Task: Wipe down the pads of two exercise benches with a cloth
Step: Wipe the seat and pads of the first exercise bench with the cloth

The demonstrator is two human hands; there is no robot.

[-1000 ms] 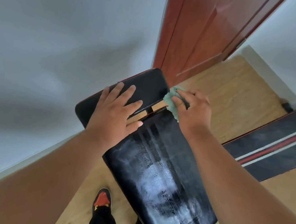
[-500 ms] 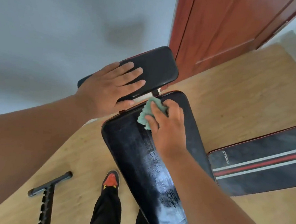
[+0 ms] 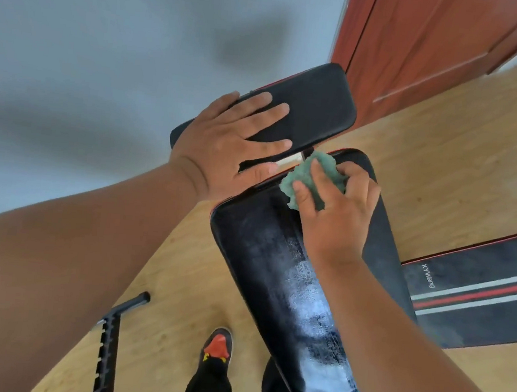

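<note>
Head view: left hand (image 3: 224,148) flat, grip released, bracing the small pad (image 3: 316,106); right hand (image 3: 338,209) clenches the green cloth (image 3: 303,178) at the long pad (image 3: 276,260)'s top edge. Risk: cloth snagging in the gap, missed streaks.

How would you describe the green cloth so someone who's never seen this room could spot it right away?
Start at the reddish-brown door, then come down to the long black bench pad standing on the wood floor. At that pad's far end, the right hand presses a crumpled cloth onto it. It is the only soft, pale green thing among black pads.
</note>
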